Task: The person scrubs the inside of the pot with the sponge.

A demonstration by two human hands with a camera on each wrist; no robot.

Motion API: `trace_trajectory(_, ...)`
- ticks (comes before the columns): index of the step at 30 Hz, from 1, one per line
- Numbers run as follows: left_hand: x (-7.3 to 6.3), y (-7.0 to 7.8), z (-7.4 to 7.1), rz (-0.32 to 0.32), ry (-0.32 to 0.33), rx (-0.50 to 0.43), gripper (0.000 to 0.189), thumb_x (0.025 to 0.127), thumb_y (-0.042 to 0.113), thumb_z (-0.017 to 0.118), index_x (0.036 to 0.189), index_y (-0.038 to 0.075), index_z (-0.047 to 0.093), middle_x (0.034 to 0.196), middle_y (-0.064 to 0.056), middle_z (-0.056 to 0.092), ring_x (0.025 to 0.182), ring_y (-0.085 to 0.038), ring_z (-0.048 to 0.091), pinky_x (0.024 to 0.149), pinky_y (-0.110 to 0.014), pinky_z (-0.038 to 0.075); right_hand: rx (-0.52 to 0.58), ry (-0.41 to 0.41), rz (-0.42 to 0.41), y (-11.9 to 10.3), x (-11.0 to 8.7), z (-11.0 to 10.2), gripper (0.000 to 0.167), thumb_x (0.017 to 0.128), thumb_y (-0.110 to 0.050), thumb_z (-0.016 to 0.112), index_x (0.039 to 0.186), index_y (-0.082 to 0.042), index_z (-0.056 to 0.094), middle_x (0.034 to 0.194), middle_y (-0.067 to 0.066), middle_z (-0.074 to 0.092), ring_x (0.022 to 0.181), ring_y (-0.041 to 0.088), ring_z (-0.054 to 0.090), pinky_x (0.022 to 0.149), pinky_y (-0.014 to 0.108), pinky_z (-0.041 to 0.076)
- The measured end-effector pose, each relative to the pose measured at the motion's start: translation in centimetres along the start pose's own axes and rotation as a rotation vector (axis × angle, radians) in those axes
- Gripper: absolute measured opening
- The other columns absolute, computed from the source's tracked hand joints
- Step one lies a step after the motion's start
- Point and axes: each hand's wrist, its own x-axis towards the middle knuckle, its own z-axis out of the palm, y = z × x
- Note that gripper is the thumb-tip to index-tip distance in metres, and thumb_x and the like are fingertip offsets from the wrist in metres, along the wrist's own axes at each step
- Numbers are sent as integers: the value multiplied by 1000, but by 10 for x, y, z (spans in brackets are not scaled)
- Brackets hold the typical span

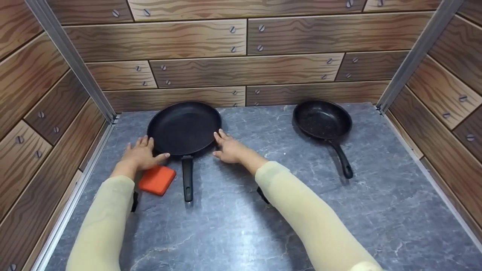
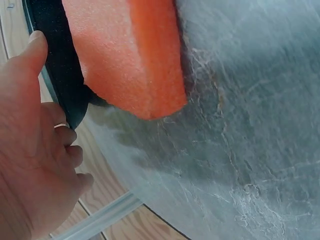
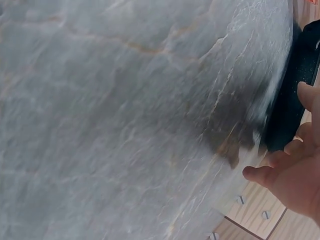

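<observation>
Head view shows me the large pan (image 1: 184, 130) near the table's (image 1: 376, 210) far left corner, left hand (image 1: 138, 155) and right hand (image 1: 232, 149) spread against its sides without gripping. I expect it stiff, fairly heavy and slick-rimmed, so I'd favour the handle (image 1: 187, 177).

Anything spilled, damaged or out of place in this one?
Nothing looks spilled or knocked over. Only the smaller pan, on the right, draws a look: pale specks dot its dark inside, possibly pattern, wear or residue; I can't tell.
</observation>
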Motion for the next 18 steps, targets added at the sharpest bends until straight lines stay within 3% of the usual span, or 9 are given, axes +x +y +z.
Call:
trace_trajectory(6,-7,7,-1,-8,13,-49,107,104,73,37,165,-11,9,169,-38,5,157,-54,5,122,-70,-3,55,78,-62,15,-19,-14,79,109,-34,59,171,-9,17,174,21,13,159,43,20,127,51,19)
trace_trajectory(9,-7,19,-5,11,67,-63,107,104,75,35,166,-9,10,169,-37,6,157,-54,6,123,-69,-2,37,125,-70,28,-32,-28,78,109,-34,59,170,-9,18,174,20,14,159,42,20,127,51,18)
trace_trajectory(13,-2,50,-18,67,179,-47,106,103,76,35,166,-8,17,170,-36,11,157,-54,10,125,-66,0,34,178,-48,53,-52,-53,78,108,-35,59,170,-10,19,174,19,14,159,42,18,127,53,16)
trace_trajectory(18,5,106,-33,145,286,4,105,102,76,37,166,-6,23,170,-33,18,159,-47,14,126,-63,2,38,228,6,90,-83,-85,78,109,-38,58,170,-11,18,175,18,13,160,41,15,128,54,14)
